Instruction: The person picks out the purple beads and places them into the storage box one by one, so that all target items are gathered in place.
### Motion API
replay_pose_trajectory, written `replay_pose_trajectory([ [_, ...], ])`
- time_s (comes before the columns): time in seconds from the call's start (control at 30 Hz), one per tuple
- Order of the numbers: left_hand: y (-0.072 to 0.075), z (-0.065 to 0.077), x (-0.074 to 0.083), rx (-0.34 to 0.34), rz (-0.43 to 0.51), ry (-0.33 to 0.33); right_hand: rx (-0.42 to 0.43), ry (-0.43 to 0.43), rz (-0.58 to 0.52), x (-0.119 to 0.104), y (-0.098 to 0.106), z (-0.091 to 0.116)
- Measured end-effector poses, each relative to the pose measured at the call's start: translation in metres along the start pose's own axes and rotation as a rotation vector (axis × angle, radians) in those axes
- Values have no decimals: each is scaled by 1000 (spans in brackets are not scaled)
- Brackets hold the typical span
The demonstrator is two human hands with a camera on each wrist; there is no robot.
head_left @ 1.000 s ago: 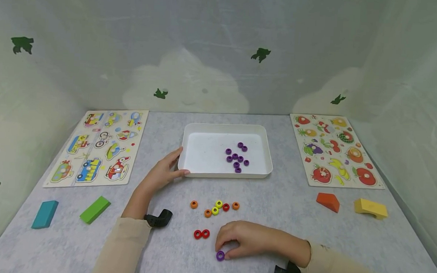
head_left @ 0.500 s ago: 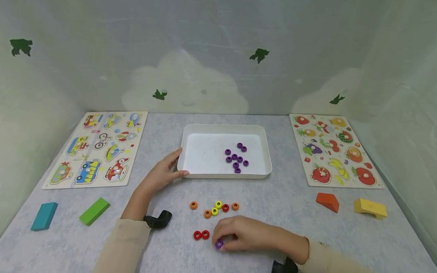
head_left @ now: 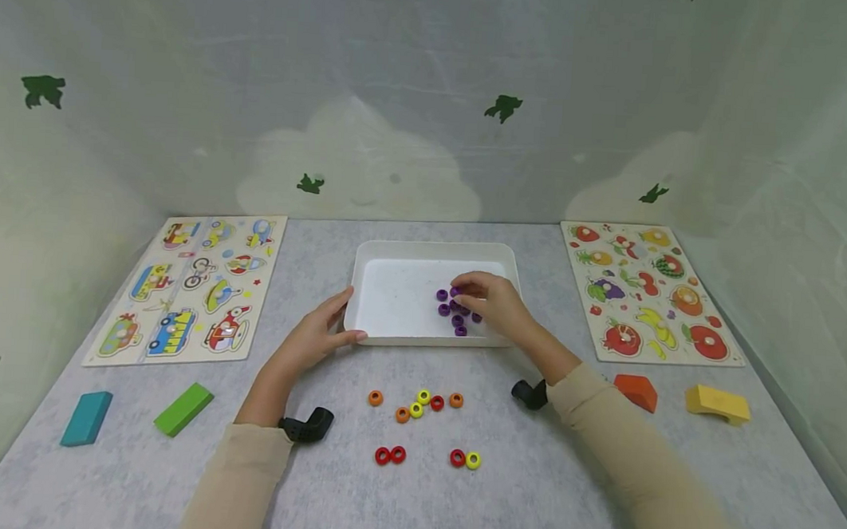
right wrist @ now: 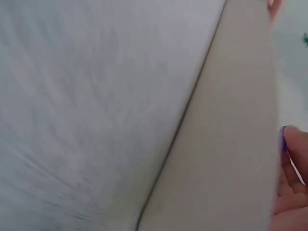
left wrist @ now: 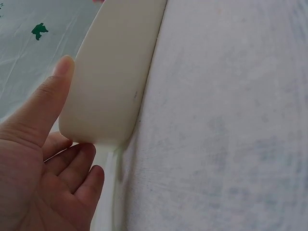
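My left hand (head_left: pixel 315 331) holds the left front corner of a white tray (head_left: pixel 391 340), thumb on the front side and fingers round the left side. In the left wrist view the thumb lies by the tray's rim and the other fingers bend against its end wall (left wrist: pixel 103 96). Over the tray's right half, my right hand (head_left: pixel 497 300) pinches a purple bead (right wrist: pixel 283 139) between thumb and fingers. Beneath and beside its fingertips several purple beads (head_left: pixel 444 309) lie grouped on the tray floor; the hand covers some of them.
In front of the tray lie loose orange (head_left: pixel 376 398), yellow (head_left: pixel 424 396) and red beads (head_left: pixel 382 456). Puzzle boards stand left (head_left: pixel 192 284) and right (head_left: pixel 652 292). Blocks lie outward: teal (head_left: pixel 86 419), green (head_left: pixel 183 408), orange (head_left: pixel 636 392), yellow (head_left: pixel 718 404).
My right hand picked a purple bead off the table and carried it forward over the tray. A red and a yellow bead that it covered now show. My left hand stays at the tray corner.
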State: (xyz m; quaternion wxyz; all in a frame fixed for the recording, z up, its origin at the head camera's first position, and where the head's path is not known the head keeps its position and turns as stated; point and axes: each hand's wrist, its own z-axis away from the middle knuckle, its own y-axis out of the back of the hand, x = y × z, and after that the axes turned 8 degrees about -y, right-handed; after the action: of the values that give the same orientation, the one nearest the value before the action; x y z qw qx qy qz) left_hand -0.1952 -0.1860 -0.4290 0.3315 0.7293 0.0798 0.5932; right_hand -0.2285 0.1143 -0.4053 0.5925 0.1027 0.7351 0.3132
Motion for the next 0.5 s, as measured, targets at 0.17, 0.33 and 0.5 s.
replay_pose_trajectory([
  [0.17,0,2,9,-3,13,1,0,-179,72,14,-4,-23],
  [0.33,-1,0,6,-12,-10,7,-58,-232,175,22,-7,-33],
  [0.5,-1,-1,2,-13,-26,5,-92,-217,229,17,-7,-33],
])
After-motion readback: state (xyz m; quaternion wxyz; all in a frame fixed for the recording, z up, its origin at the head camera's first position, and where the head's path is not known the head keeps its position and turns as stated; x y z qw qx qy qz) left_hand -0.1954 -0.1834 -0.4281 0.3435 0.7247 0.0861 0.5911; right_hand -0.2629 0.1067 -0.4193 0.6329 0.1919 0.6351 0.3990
